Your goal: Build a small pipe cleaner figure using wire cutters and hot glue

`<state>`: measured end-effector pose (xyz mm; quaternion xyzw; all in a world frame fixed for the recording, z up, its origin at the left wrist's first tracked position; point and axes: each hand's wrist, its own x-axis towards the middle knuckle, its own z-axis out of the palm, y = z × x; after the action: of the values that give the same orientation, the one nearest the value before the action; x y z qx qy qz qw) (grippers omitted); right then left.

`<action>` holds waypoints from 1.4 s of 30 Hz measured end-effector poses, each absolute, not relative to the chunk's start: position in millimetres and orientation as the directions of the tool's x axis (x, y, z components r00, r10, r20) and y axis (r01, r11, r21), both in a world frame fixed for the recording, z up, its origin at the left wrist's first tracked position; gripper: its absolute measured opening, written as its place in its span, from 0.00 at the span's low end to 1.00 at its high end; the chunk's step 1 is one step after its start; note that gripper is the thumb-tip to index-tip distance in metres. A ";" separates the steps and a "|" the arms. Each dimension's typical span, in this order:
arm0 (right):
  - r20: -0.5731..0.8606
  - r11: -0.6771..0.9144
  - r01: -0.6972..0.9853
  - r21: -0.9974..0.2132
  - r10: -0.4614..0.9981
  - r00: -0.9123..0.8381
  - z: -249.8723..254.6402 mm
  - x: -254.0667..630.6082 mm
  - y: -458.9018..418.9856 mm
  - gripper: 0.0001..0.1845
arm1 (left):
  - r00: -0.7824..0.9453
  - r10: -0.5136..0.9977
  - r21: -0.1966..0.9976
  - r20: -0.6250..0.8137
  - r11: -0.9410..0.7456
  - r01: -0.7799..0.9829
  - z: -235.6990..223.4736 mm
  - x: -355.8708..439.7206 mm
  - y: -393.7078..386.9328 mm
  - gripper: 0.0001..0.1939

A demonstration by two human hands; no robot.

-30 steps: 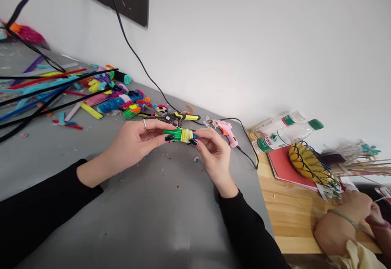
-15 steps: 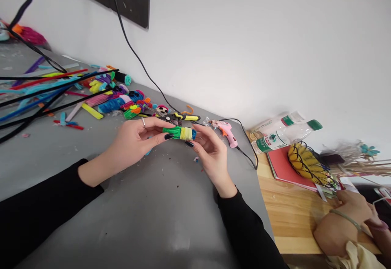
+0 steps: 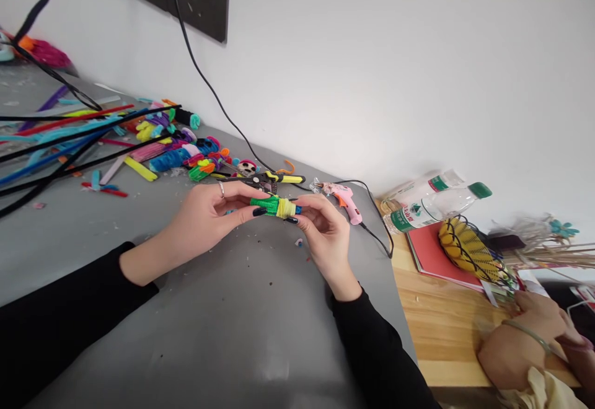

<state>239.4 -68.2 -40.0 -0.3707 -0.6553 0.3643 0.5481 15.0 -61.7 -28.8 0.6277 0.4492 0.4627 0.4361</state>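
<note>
Between my two hands, above the grey table (image 3: 218, 334), is a small roll of wound pipe cleaners (image 3: 284, 207), green on the left, pale yellow in the middle and blue at the right end. My left hand (image 3: 209, 214) pinches the green end between thumb and fingers. At the yellow and blue end, my right hand (image 3: 325, 229) grips it with thumb and fingertips. Just behind the roll lie yellow-and-black pliers (image 3: 283, 178). A pink hot glue gun (image 3: 344, 201) rests on the table past my right hand.
Loose pipe cleaners (image 3: 56, 139) and fuzzy figures (image 3: 171, 158) cover the table's left back. A black cord (image 3: 209, 87) runs down the wall. On the wooden table at right are plastic bottles (image 3: 437, 201), a red folder (image 3: 432, 251), a yellow basket (image 3: 465, 248) and another person's hand (image 3: 530, 316).
The roll has shifted slightly right and its yellow band now looks tilted. Both my hands moved a little with it, keeping their grip.
</note>
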 end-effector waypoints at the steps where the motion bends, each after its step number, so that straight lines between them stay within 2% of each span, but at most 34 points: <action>1: 0.451 0.463 0.096 -0.881 0.884 -0.125 -40.2 239.5 -68.2 0.05 | 0.167 0.969 0.964 0.183 -0.210 0.163 -29.3 15.2 -61.5 0.16; 7: 0.468 0.482 0.140 -0.865 0.875 -0.123 -40.0 239.5 -67.9 0.05 | 0.159 0.972 0.970 0.171 -0.195 0.145 -32.8 16.1 -61.3 0.15; 10: 0.471 0.484 0.090 -0.870 0.872 -0.133 -40.2 239.2 -67.9 0.04 | 0.154 0.971 0.967 0.184 -0.207 0.149 -33.4 15.4 -61.4 0.14; 17: 0.374 0.382 0.021 -0.924 0.912 -0.167 -40.4 239.4 -68.5 0.15 | 0.142 0.962 0.954 0.232 -0.253 0.157 -33.9 15.6 -61.1 0.12; 22: 0.345 0.356 0.056 -0.933 0.926 -0.151 -37.9 238.9 -68.8 0.10 | 0.152 0.954 0.947 0.260 -0.282 0.155 -37.0 16.0 -61.0 0.10; 33: 0.233 0.224 -0.081 -0.971 0.964 -0.129 -36.5 236.8 -68.8 0.10 | 0.157 0.939 0.923 0.305 -0.333 0.193 -32.0 16.7 -62.1 0.10; 42: 0.200 0.188 -0.087 -0.978 0.969 -0.145 -35.2 238.2 -66.9 0.11 | 0.162 0.928 0.905 0.335 -0.365 0.219 -33.1 16.7 -61.6 0.08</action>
<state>238.2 -66.9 -35.2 -0.3904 -0.5647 0.5034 0.5247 16.7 -61.6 -33.1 0.6690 0.4289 0.4846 0.3657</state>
